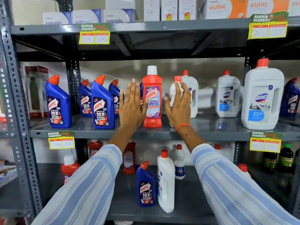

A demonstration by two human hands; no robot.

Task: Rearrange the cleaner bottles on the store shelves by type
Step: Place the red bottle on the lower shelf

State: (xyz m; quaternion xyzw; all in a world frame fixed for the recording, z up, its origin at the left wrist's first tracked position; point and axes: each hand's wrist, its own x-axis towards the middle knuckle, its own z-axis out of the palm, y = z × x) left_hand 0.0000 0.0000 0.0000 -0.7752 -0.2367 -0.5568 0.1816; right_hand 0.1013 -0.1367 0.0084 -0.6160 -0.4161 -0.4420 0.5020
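**Both hands flat around the red Harpic on the middle shelf**

Striped blue-and-white sleeves [90,181] fill the bottom of the view, both arms reaching forward. Just past them is the lower shelf [186,213], with a mixed bunch: a blue Harpic toilet cleaner [146,190] touching a tall white bottle [165,182], a smaller white bottle [179,163] behind, plus a few red bottles further back on the left.

Up on the middle shelf [211,129], the red Harpic bathroom cleaner [152,101] stands upright near the front edge. Left hand [132,106] is open, fingers straight and spread, palm facing the bottle, thumb seeming to touch its left side. Right hand [179,104] is open too, fingers apart, just right of the red bottle and in front of a small white bottle with a red cap [174,90]; can't tell if it's actually touching that one. Neither hand is closed on anything.

Left of the hands sit blue Harpic bottles [102,103] in a cluster, one more [57,103] further left. Right side has white Domex jugs, the big one [262,96] up front, a smaller one [227,96] behind it.

Yellow price tags [94,34] hang off the shelf edges, boxes up top.
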